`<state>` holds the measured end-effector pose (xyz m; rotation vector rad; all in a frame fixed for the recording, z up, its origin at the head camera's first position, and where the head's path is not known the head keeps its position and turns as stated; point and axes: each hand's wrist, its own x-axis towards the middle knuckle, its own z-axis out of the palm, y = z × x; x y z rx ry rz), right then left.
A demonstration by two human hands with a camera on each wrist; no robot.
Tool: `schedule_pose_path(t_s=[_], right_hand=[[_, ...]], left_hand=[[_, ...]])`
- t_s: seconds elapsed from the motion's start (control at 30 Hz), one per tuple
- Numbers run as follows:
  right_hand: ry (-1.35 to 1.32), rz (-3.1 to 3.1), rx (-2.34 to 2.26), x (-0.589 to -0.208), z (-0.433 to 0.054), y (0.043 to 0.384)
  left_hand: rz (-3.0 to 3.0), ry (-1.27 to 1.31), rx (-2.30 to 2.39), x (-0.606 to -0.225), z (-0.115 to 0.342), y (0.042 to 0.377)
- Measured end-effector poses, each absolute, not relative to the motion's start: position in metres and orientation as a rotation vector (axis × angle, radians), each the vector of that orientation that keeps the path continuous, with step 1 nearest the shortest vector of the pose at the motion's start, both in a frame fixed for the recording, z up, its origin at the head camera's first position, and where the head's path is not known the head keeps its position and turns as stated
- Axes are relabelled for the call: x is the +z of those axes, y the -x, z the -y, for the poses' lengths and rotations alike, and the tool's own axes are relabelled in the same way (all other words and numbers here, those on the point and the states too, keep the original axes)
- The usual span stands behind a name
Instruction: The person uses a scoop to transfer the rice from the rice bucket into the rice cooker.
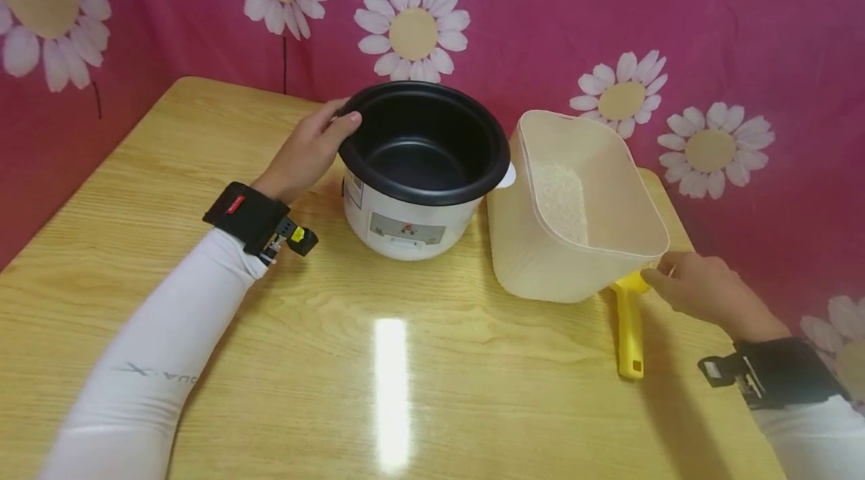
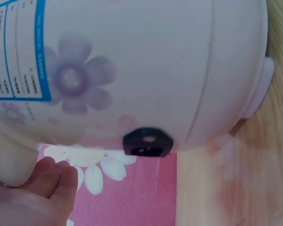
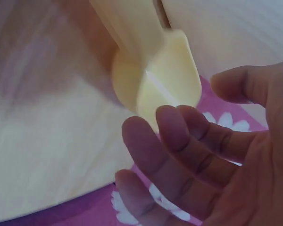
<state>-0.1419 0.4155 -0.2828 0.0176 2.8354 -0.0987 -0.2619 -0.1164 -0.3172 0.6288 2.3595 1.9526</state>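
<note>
A white rice cooker (image 1: pixel 405 243) with a black inner rim stands lidless at the middle of the table, its inside bare. My left hand (image 1: pixel 307 146) grips its left rim, thumb over the edge and fingers down the outside. The wrist view on that side shows the cooker's flowered wall (image 2: pixel 151 70) and dark power socket (image 2: pixel 148 142). A yellow scoop (image 1: pixel 630 337) lies at the right, handle toward me. Close beside it is my right hand (image 1: pixel 709 292), fingers loosely bent and thumb apart, nothing between them. The scoop's bowl (image 3: pixel 174 70) shows just beyond the fingertips.
Right of the cooker stands a cream plastic bin (image 1: pixel 541 266) with white rice grains (image 1: pixel 561 198) inside. Its front right corner overhangs part of the scoop in the head view. A pink cloth (image 1: pixel 520 7) with daisies hangs behind the wooden table (image 1: pixel 284 367).
</note>
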Motion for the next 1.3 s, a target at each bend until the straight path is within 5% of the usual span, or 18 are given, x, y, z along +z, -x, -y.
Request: schedule_pose_path(t_s=[0.77, 1.3], right_hand=[[-0.116, -2.848, -0.071, -0.339, -0.388, 0.112], [-0.2, -2.853, -0.166, -0.337, -0.406, 0.116]], left_hand=[[-2.279, -0.409, 2.366, -0.333, 0.097, 0.255], [-2.342, -0.318, 2.413, -0.333, 0.08, 0.242]])
